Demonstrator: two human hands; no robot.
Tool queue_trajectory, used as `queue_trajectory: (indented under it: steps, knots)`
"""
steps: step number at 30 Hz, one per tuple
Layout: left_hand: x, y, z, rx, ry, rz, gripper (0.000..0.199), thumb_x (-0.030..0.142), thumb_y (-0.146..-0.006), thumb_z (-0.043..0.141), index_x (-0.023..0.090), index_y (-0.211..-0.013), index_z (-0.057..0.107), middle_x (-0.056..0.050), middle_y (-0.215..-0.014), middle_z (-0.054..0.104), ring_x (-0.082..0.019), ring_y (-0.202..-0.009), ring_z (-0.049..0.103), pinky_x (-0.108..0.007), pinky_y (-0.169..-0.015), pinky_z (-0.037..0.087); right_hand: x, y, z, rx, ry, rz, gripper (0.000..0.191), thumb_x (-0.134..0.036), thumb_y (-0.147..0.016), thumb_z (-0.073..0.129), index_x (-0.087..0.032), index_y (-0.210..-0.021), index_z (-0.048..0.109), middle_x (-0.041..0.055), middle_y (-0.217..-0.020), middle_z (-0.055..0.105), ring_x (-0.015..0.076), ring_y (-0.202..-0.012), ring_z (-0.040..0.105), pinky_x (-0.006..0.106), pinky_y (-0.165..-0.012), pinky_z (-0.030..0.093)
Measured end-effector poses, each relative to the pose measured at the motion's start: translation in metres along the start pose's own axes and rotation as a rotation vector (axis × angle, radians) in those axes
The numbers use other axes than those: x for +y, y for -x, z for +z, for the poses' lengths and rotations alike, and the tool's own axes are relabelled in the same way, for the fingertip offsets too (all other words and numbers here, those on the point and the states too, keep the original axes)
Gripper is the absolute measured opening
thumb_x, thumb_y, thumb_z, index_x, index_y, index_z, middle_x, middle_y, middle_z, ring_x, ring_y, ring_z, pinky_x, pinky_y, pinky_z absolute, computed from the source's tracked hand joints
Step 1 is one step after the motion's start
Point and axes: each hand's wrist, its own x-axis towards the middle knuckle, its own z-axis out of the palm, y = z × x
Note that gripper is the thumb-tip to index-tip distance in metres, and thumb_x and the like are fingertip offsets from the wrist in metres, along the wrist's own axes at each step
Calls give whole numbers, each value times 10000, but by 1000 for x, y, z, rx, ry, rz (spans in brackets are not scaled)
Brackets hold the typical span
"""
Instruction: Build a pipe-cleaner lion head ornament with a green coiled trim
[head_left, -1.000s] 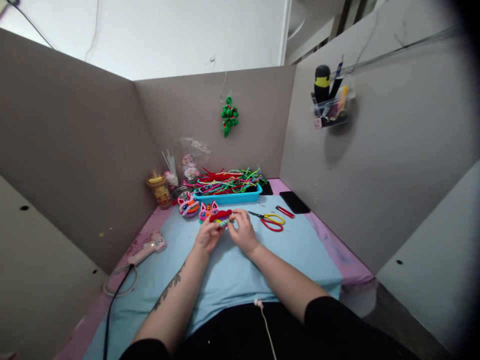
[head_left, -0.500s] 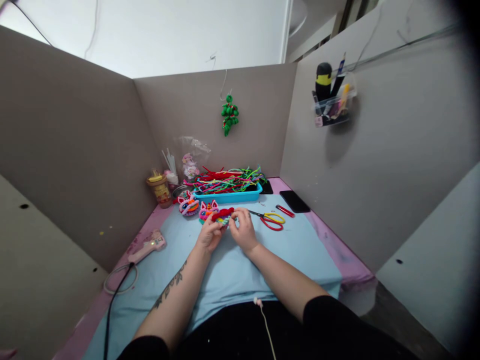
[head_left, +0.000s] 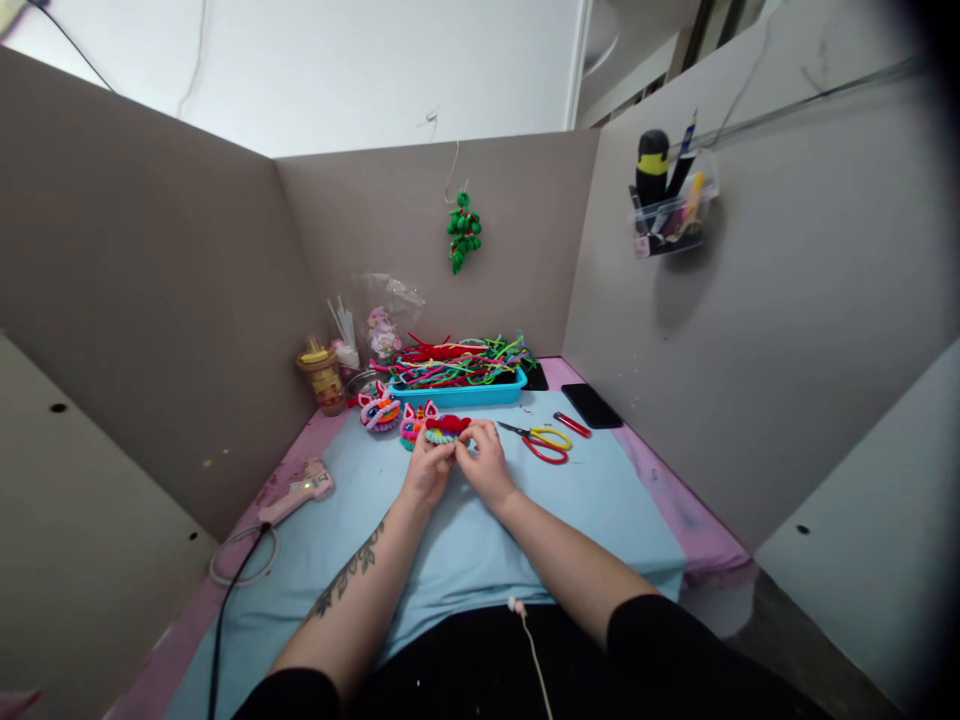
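Observation:
Between my two hands is a small fuzzy pipe-cleaner piece, red along the top with pale green and other colours below. My left hand is closed on its left side, and my right hand pinches its right end. Fingers cover part of the piece. Just behind my left hand sits a pink pipe-cleaner figure with pointed ears and a blue eye. A similar figure rests further left. To the right of my right hand lie scissors with one yellow and one red handle.
A blue tray heaped with coloured pipe cleaners stands at the back. Near the right edge are a red cutter and a black phone. On the left lie a pink glue gun with its cable and a lidded cup.
My left hand has turned slightly, and the held piece has tilted so more of its pale green lower edge shows. Both hands keep hold of it. The view has shifted slightly.

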Motion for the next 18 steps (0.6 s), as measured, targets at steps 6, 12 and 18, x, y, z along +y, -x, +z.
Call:
queue_trajectory:
  steps: [6, 12, 18]
  knots:
    - [-6, 0, 2, 103, -16, 36, 678, 97, -563, 768, 240, -1152, 464, 35, -773, 607, -83, -644, 579, -200, -616, 426, -1, -1, -1, 27, 17, -19, 90, -126, -733, 525, -208, -767, 538, 46, -886, 503, 200, -905, 513, 357, -848, 434]
    - [-10, -3, -3, 219, 4, 8, 614, 115, -571, 773, 227, -1104, 491, 65, -670, 573, -62, -554, 550, -173, -540, 412, -3, 0, -1, 2, 35, -90, 105, -132, -733, 545, -205, -808, 553, 57, -914, 513, 207, -940, 508, 370, -876, 431]
    - [-5, -10, -10, 264, 95, 18, 288, 153, -603, 750, 167, -801, 541, 4, -745, 645, -118, -694, 630, -243, -663, 501, 1, -2, -5, 87, -3, -75, 278, -104, -711, 508, -206, -970, 508, 72, -983, 518, 217, -976, 508, 379, -844, 453]
